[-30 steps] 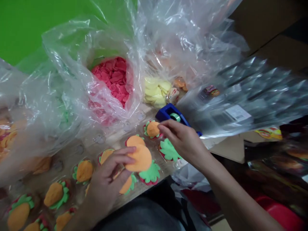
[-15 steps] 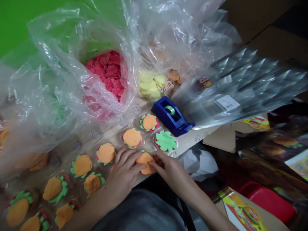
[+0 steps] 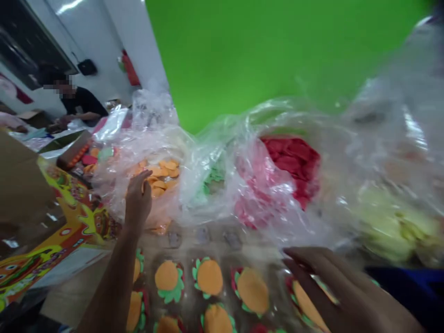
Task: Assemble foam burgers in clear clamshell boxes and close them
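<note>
My left hand (image 3: 138, 196) reaches over the front of a clear plastic bag (image 3: 107, 185) that holds flat orange pieces (image 3: 163, 173). Its fingers are a little bent and apart, with nothing visible in them. At lower right my right hand (image 3: 333, 282), blurred, hovers with fingers stretched over an orange-topped burger shape (image 3: 307, 300), partly hiding it. Rows of similar burger shapes sit in clear plastic trays along the front, among them one (image 3: 210, 277) with green leaf edges and one (image 3: 251, 291) with red and green edges.
Clear bags of green pieces (image 3: 215, 178), red pieces (image 3: 293, 162) and pale yellow pieces (image 3: 385, 217) line the back. A printed carton (image 3: 83, 222) stands at left. A blue object (image 3: 402, 286) is at lower right. Far left, a person (image 3: 81, 104) sits.
The view has swung left. My left hand has left the burger shape at the front and moved to the bag of orange pieces. My right hand has let go of the orange top.
</note>
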Motion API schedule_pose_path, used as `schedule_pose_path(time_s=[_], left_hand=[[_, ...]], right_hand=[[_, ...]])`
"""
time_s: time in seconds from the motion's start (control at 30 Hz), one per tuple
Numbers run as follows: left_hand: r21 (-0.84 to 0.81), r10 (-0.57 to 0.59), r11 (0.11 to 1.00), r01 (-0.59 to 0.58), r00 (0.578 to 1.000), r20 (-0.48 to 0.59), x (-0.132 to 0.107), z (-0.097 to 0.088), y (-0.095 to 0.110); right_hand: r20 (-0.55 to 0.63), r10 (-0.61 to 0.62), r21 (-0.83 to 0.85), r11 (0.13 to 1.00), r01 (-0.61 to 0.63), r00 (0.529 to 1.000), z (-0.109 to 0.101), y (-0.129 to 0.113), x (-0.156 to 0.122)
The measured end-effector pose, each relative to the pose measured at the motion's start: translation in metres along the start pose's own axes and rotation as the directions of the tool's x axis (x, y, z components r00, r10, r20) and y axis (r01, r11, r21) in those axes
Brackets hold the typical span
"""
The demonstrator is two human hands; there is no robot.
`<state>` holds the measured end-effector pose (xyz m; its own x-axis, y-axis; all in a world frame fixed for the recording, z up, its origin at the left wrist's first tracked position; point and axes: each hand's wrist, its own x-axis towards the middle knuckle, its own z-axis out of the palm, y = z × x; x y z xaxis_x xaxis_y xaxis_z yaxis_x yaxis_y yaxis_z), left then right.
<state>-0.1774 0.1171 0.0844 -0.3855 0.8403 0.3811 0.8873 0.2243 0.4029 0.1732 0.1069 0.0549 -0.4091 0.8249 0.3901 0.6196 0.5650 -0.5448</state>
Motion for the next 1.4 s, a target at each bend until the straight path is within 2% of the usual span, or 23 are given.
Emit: schedule_pose_path(time_s=[0.07, 0.13, 0.17, 0.2, 0.27, 0.33, 0.4, 0.53, 0.6, 0.67, 0.77, 0.9, 1.0, 1.07, 1.13, 1.2, 1.23, 1.27, 1.3, 1.37, 1.4], left_hand=[[0.035, -0.009, 0.999, 0.002, 0.978, 0.207, 0.014, 0.005, -0.023], [0.0, 0.039, 0.999, -0.042, 0.92, 0.39, 0.021, 0.015, -0.035], [-0.014, 0.058, 0.998, -0.058, 0.89, 0.452, 0.025, 0.021, -0.039], [-0.02, 0.069, 0.997, -0.068, 0.864, 0.499, 0.03, 0.026, -0.042], [-0.005, 0.061, 0.998, -0.07, 0.835, 0.547, 0.048, 0.039, -0.05], [0.033, 0.03, 0.998, -0.058, 0.829, 0.558, 0.073, 0.057, -0.059], [0.07, -0.002, 0.996, -0.046, 0.825, 0.565, 0.097, 0.081, -0.068], [0.108, -0.012, 0.992, -0.064, 0.807, 0.591, 0.124, 0.125, -0.083], [0.106, -0.004, 0.991, -0.077, 0.794, 0.608, 0.128, 0.135, -0.09], [0.098, -0.003, 0.992, -0.074, 0.785, 0.62, 0.13, 0.135, -0.097], [0.075, -0.025, 0.997, -0.024, 0.806, 0.592, 0.132, 0.128, -0.103], [-0.021, -0.106, 0.991, 0.132, 0.872, 0.477, 0.132, 0.116, -0.096], [-0.188, -0.165, 0.945, 0.266, 0.888, 0.428, 0.124, 0.096, -0.076], [-0.342, -0.155, 0.881, 0.326, 0.884, 0.441, 0.11, 0.076, -0.055], [-0.495, -0.094, 0.794, 0.352, 0.876, 0.472, 0.088, 0.052, -0.029], [-0.605, -0.011, 0.706, 0.368, 0.86, 0.51, 0.061, 0.026, -0.001], [-0.662, 0.031, 0.638, 0.393, 0.846, 0.533, 0.046, 0.013, 0.013], [-0.72, 0.067, 0.506, 0.475, 0.811, 0.582, 0.033, 0.002, 0.025], [-0.737, 0.086, 0.418, 0.531, 0.785, 0.614, 0.02, -0.009, 0.037], [-0.731, 0.112, 0.315, 0.606, 0.741, 0.662, 0.0, -0.026, 0.054], [-0.724, 0.114, 0.314, 0.614, 0.733, 0.671, -0.008, -0.032, 0.06]], right_hand=[[0.041, -0.229, -0.031, 0.973, 0.23, 0.973, 0.022, -0.04, 0.06], [0.044, -0.45, -0.004, 0.892, 0.451, 0.892, 0.055, -0.076, 0.116], [0.114, -0.52, 0.023, 0.853, 0.521, 0.846, 0.074, -0.089, 0.14], [0.185, -0.566, 0.025, 0.82, 0.572, 0.803, 0.093, -0.097, 0.16], [0.385, -0.512, -0.07, 0.814, 0.577, 0.768, 0.129, -0.101, 0.187], [0.509, -0.385, -0.183, 0.825, 0.535, 0.769, 0.153, -0.091, 0.197], [0.546, -0.317, -0.234, 0.831, 0.505, 0.775, 0.162, -0.076, 0.197], [0.538, -0.323, -0.215, 0.841, 0.497, 0.778, 0.156, -0.054, 0.185], [0.514, -0.347, -0.19, 0.845, 0.499, 0.784, 0.153, -0.051, 0.182], [0.492, -0.371, -0.168, 0.847, 0.505, 0.787, 0.153, -0.049, 0.181], [0.487, -0.376, -0.151, 0.853, 0.5, 0.788, 0.153, -0.048, 0.182], [0.458, -0.357, -0.056, 0.903, 0.427, 0.814, 0.146, -0.048, 0.18], [0.34, -0.289, 0.13, 0.957, 0.259, 0.895, 0.134, -0.05, 0.177], [0.288, -0.145, 0.294, 0.954, 0.056, 0.947, 0.121, -0.053, 0.176], [0.312, 0.033, 0.449, 0.876, -0.177, 0.95, 0.105, -0.058, 0.174], [0.363, 0.149, 0.555, 0.758, -0.342, 0.92, 0.087, -0.065, 0.17], [0.378, 0.178, 0.595, 0.705, -0.386, 0.908, 0.078, -0.069, 0.165], [0.386, 0.19, 0.627, 0.663, -0.408, 0.903, 0.069, -0.073, 0.16], [0.388, 0.191, 0.656, 0.631, -0.415, 0.902, 0.06, -0.076, 0.154], [0.372, 0.186, 0.709, 0.576, -0.407, 0.91, 0.044, -0.082, 0.139], [0.359, 0.191, 0.729, 0.554, -0.403, 0.913, 0.037, -0.085, 0.13]])
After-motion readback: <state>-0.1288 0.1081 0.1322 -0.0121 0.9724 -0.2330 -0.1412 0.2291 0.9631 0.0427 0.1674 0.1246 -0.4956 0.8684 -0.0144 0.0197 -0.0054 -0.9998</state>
